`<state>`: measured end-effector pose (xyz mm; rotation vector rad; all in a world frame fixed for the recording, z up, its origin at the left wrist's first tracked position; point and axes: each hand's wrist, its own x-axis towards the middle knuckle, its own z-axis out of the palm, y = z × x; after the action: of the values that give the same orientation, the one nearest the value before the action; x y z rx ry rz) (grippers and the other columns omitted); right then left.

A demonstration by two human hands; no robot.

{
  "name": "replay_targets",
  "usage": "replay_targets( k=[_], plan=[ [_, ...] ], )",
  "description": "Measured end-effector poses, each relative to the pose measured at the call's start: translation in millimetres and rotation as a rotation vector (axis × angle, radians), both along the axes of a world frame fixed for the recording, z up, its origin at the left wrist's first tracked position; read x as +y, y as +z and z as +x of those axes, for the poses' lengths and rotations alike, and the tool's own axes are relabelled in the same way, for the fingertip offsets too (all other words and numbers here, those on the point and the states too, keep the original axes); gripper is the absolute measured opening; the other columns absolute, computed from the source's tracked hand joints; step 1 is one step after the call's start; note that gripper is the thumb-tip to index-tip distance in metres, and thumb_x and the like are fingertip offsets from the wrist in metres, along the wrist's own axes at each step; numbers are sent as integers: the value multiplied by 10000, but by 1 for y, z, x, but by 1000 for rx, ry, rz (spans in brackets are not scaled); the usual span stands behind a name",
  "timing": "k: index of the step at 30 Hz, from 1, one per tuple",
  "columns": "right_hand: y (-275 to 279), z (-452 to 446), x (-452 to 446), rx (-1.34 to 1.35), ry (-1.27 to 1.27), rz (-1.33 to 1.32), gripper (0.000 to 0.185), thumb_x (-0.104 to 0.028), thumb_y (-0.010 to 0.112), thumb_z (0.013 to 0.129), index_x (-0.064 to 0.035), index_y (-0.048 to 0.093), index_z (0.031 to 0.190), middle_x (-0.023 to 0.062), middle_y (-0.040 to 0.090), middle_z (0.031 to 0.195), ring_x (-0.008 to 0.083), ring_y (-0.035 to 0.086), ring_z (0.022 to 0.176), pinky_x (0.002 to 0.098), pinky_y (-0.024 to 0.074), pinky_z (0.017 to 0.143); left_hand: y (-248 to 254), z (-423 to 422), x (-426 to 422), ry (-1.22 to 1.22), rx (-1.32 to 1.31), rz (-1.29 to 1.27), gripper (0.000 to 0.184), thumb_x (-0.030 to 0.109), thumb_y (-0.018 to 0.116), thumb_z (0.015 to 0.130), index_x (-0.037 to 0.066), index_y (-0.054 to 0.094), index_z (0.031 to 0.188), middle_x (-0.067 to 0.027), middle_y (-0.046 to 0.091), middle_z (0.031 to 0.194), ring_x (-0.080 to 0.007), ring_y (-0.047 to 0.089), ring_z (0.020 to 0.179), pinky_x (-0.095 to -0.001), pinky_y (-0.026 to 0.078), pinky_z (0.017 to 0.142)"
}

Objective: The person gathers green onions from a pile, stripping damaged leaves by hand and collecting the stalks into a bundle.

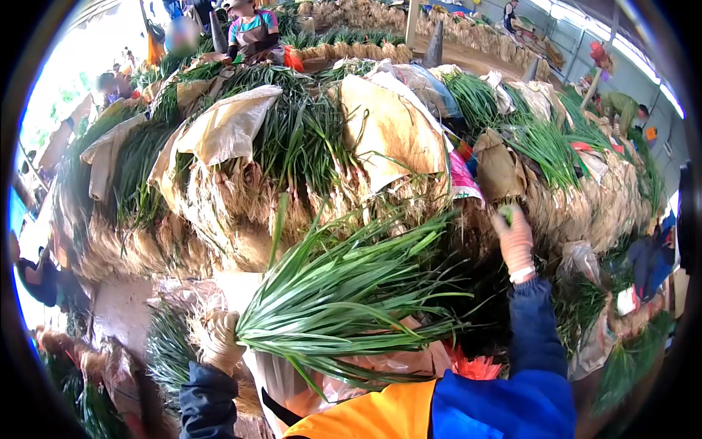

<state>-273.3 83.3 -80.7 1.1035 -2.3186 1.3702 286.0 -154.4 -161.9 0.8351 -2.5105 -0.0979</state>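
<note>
My left hand, in a pale glove, is closed around the base of a bunch of long-leaved green plants. The leaves fan out to the right across my front, and pale roots show behind the hand. Stretched forward on the right is my gloved right hand, its fingers curled at the edge of the root pile. Something small and green shows at its fingertips, too small to name. Just beyond that hand lies a brown sheet.
A long heap of similar plants crosses in front, pale roots facing me, partly covered by tan sheets. Clear plastic and red netting lie below the bunch. Across the heap sits a person; others are farther off.
</note>
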Motion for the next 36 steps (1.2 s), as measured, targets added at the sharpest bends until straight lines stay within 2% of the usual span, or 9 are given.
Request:
replay_targets(
  k=[1,4,11,13,16,19,22,26,36],
  plan=[
    [2,2,6,458,-79,213,154,-154,704,826,-76,607,917,59,642,844,243,624,751,335,500,689,6,-3,0,8,-16,15,278,144,718,679,103,544,892,-122,540,825,-338,527,796,-439,422,707],
    [25,47,-3,244,147,54,339,-69,739,761,-78,624,1079,104,642,1048,279,630,920,366,508,835,6,-11,0,0,-1,-20,265,144,718,681,104,548,881,-121,543,823,-335,531,780,-436,423,691],
    [59,134,-73,807,767,478,188,-308,654,833,-134,626,899,15,566,815,223,547,812,388,451,808,11,-13,3,-9,-35,-53,309,124,726,660,102,542,908,-118,547,823,-334,534,774,-435,430,710],
    [50,132,-85,768,760,578,138,-243,663,825,-131,605,882,23,580,883,237,548,874,380,453,835,12,-12,6,-9,8,-98,325,123,722,659,99,540,927,-113,554,829,-333,538,789,-429,435,737],
    [51,127,-84,541,662,88,103,-199,635,860,-105,599,844,55,574,801,268,569,796,404,468,752,8,-9,8,-16,66,-45,294,109,726,665,105,555,904,-105,566,793,-332,550,751,-428,445,695],
    [75,92,-68,-180,513,58,212,-247,580,933,-41,627,915,90,611,811,222,581,767,321,476,734,12,-14,7,-14,113,-4,208,124,734,700,118,572,831,-108,572,708,-344,559,669,-437,426,605],
    [50,35,-54,28,379,135,215,-178,649,873,-38,613,1032,99,655,880,226,629,827,326,494,790,29,-25,3,-113,112,30,306,166,742,723,105,646,1008,-118,668,883,-327,634,815,-411,505,751],
    [18,17,-32,331,247,259,316,-131,687,816,-54,620,1115,134,661,901,258,648,823,346,512,768,-30,7,-18,80,318,894,429,189,758,696,80,649,1097,-115,688,954,-275,660,860,-372,519,789],
    [166,92,-66,105,436,-291,212,9,570,877,-42,636,1072,93,674,998,174,641,900,276,501,822,26,-2,1,127,-64,574,365,241,709,703,131,658,1047,-159,680,837,-353,659,775,-419,525,708]
  ],
)
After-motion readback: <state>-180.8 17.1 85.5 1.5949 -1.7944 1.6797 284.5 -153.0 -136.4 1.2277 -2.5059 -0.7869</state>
